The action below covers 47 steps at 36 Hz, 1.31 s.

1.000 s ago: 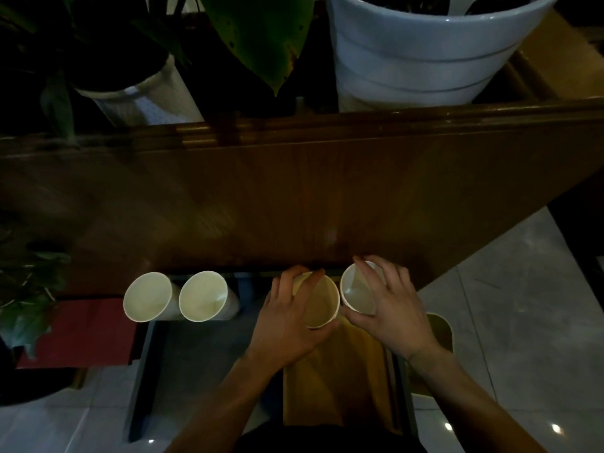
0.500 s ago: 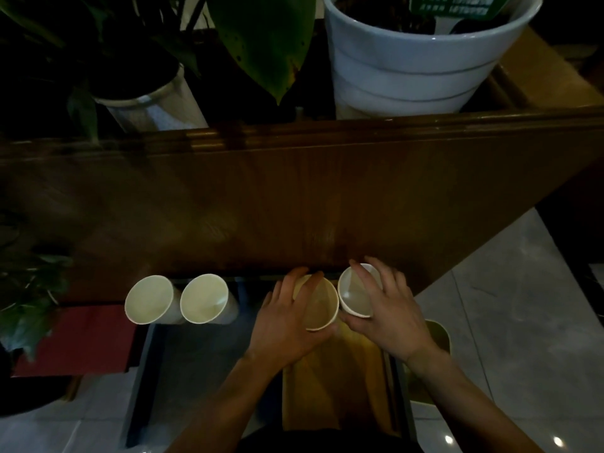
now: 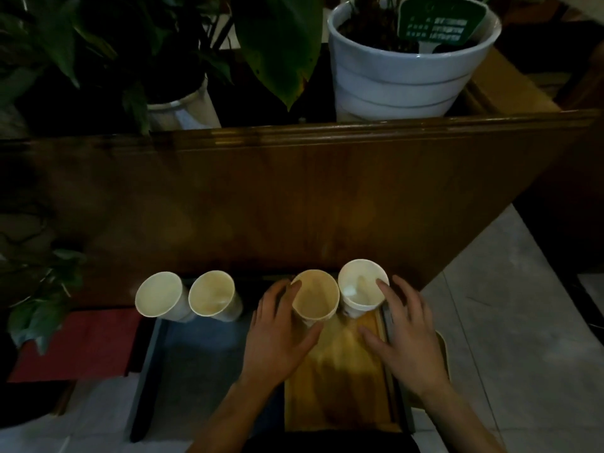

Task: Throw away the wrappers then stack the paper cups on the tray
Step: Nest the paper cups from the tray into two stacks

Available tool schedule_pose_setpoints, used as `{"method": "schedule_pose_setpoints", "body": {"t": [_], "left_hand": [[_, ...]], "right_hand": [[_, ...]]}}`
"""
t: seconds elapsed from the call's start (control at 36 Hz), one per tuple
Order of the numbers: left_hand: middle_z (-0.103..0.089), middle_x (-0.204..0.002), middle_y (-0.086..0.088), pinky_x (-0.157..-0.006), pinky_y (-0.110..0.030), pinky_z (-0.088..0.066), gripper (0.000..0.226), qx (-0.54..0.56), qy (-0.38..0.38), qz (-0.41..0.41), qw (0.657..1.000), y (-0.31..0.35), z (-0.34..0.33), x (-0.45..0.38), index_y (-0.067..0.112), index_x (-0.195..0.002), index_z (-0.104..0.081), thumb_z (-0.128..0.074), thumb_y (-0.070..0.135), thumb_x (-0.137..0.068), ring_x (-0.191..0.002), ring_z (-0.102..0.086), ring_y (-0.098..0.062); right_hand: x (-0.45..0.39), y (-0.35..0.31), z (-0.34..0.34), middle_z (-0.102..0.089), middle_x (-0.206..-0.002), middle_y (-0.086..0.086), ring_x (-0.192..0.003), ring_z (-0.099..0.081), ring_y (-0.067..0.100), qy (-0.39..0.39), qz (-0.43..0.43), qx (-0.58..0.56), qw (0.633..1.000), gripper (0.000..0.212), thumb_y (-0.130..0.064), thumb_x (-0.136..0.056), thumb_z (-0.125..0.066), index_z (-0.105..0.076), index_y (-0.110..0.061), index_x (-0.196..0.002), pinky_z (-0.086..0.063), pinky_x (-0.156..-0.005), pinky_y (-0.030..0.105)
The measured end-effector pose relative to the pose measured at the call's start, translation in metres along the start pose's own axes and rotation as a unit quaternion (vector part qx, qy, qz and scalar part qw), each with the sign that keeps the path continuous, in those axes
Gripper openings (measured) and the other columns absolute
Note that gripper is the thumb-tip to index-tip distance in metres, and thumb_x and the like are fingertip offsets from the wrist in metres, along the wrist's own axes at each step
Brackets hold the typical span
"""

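Here, four paper cups stand upright in a row along the far edge of the low surface, mouths facing up. The two on the right stand on the far end of the wooden tray (image 3: pixel 336 380): the tan-looking cup (image 3: pixel 315 297) toward its far left corner and the white cup (image 3: pixel 362 284) toward its far right corner, rims nearly touching. The other two cups, one at (image 3: pixel 159 294) and one at (image 3: pixel 211 292), stand off the tray, side by side on the dark surface (image 3: pixel 196 371) to its left.

The left hand (image 3: pixel 277 341) sits at the near left side of the tan-looking cup, fingers spread and lightly bent around its wall, thumb reaching along the near side; it appears to touch the cup, but a firm grasp cannot be confirmed. The right hand (image 3: pixel 405 335) lies just right of the white cup, fingers fairly straight, index tip at the rim, thumb pointing inward over the tray. It holds nothing.

The relation that governs the coming move: each cup's long axis is vertical, and the two tray cups lie directly ahead of the hands, one per hand. Nesting probably requires lifting one cup straight up, shifting it sideways over its neighbour, and lowering it along the same vertical axis. The off-tray cups lie nearer the left hand. No wrappers are visible.
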<state>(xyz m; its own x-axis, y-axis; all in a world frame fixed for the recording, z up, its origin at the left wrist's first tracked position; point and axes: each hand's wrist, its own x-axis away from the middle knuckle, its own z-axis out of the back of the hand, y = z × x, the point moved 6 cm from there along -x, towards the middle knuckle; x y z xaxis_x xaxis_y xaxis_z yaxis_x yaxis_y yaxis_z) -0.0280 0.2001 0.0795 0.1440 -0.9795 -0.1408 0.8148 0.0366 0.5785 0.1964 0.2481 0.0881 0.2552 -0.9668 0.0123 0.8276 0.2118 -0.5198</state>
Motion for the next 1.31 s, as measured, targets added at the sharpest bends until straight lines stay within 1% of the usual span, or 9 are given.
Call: {"method": "schedule_pose_setpoints", "body": {"t": [0.17,0.25,0.33,0.44,0.53,0.61,0.81,1.03,1.31], "left_hand": [[-0.03,-0.148,0.007,-0.103,-0.039,-0.047,0.069,0.04,0.009,0.046,0.998,-0.017,0.004,0.041,0.036,-0.144,-0.03,-0.043,0.072,-0.086,-0.135,-0.039,-0.014],[-0.037,-0.142,0.011,-0.097,-0.032,-0.048,0.062,0.046,0.001,0.048,0.998,-0.024,0.006,0.058,0.033,-0.141,-0.039,-0.045,0.066,-0.088,-0.128,-0.043,-0.007],[-0.043,-0.13,0.02,-0.088,-0.024,-0.05,0.053,0.047,-0.019,0.065,0.997,-0.033,0.009,0.074,0.035,-0.132,-0.05,-0.044,0.065,-0.088,-0.116,-0.048,0.001],[-0.057,-0.117,0.019,-0.074,-0.014,-0.049,0.051,0.046,-0.051,0.095,0.993,-0.043,0.012,0.093,0.032,-0.111,-0.068,-0.039,0.066,-0.085,-0.099,-0.059,0.002],[-0.058,-0.108,0.023,-0.073,-0.005,-0.04,0.042,0.042,-0.091,0.104,0.99,-0.054,0.014,0.106,0.033,-0.106,-0.07,-0.045,0.061,-0.087,-0.096,-0.06,0.002],[-0.059,-0.113,0.022,-0.079,-0.012,-0.044,0.025,0.024,-0.151,0.107,0.983,-0.068,0.011,0.117,0.036,-0.111,-0.067,-0.058,0.049,-0.092,-0.104,-0.059,0.0],[-0.055,-0.123,0.019,-0.088,-0.026,-0.049,0.034,-0.049,-0.315,0.103,0.942,-0.096,0.008,0.137,0.037,-0.115,-0.061,-0.049,0.06,-0.092,-0.11,-0.059,-0.007],[-0.06,-0.12,0.011,-0.077,-0.023,-0.041,0.04,-0.081,-0.367,0.101,0.921,-0.132,0.02,0.148,0.034,-0.109,-0.06,-0.049,0.066,-0.088,-0.103,-0.06,-0.009],[-0.06,-0.127,0.006,-0.088,-0.031,-0.046,0.047,-0.135,-0.371,0.084,0.915,-0.167,0.042,0.15,0.031,-0.116,-0.059,-0.051,0.067,-0.087,-0.112,-0.06,-0.017]], "right_hand": [[0.04,0.005,-0.013,-0.013,-0.155,-0.007,-0.138,-0.015,0.022,-0.036,-0.058,-0.002,0.998,0.082,-0.078,-0.075,-0.027,-0.014,-0.042,-0.147,-0.03,-0.111,0.048],[0.059,0.009,-0.029,-0.01,-0.156,-0.008,-0.139,-0.011,0.023,-0.082,-0.082,0.013,0.993,0.078,-0.077,-0.077,-0.025,-0.018,-0.041,-0.147,-0.025,-0.114,0.047],[0.072,0.012,-0.046,-0.015,-0.156,-0.01,-0.139,-0.01,0.021,-0.133,-0.073,0.044,0.987,0.06,-0.066,-0.088,-0.035,-0.027,-0.042,-0.143,-0.023,-0.115,0.043],[0.083,0.009,-0.059,-0.035,-0.146,-0.014,-0.134,-0.026,0.016,-0.167,-0.044,0.053,0.984,0.047,-0.055,-0.092,-0.044,-0.043,-0.038,-0.136,-0.029,-0.11,0.03],[0.089,0.002,-0.068,-0.04,-0.142,-0.014,-0.13,-0.031,0.013,-0.203,-0.013,0.076,0.976,0.046,-0.051,-0.094,-0.042,-0.042,-0.038,-0.138,-0.028,-0.106,0.024],[0.094,-0.006,-0.077,-0.039,-0.142,-0.014,-0.129,-0.032,0.014,-0.244,0.0,0.087,0.966,0.045,-0.049,-0.094,-0.041,-0.041,-0.038,-0.138,-0.03,-0.104,0.025],[0.101,-0.028,-0.1,-0.04,-0.142,-0.01,-0.129,-0.035,0.018,-0.344,0.006,0.096,0.934,0.046,-0.054,-0.094,-0.037,-0.039,-0.039,-0.138,-0.037,-0.098,0.032],[0.106,-0.057,-0.128,-0.047,-0.137,-0.009,-0.129,-0.037,0.016,-0.373,0.024,0.109,0.921,0.045,-0.058,-0.089,-0.043,-0.049,-0.039,-0.129,-0.039,-0.099,0.031],[0.09,-0.099,-0.15,-0.047,-0.14,-0.004,-0.128,-0.041,0.019,-0.372,0.061,0.13,0.917,0.045,-0.049,-0.092,-0.045,-0.047,-0.032,-0.134,-0.04,-0.1,0.031]]}}
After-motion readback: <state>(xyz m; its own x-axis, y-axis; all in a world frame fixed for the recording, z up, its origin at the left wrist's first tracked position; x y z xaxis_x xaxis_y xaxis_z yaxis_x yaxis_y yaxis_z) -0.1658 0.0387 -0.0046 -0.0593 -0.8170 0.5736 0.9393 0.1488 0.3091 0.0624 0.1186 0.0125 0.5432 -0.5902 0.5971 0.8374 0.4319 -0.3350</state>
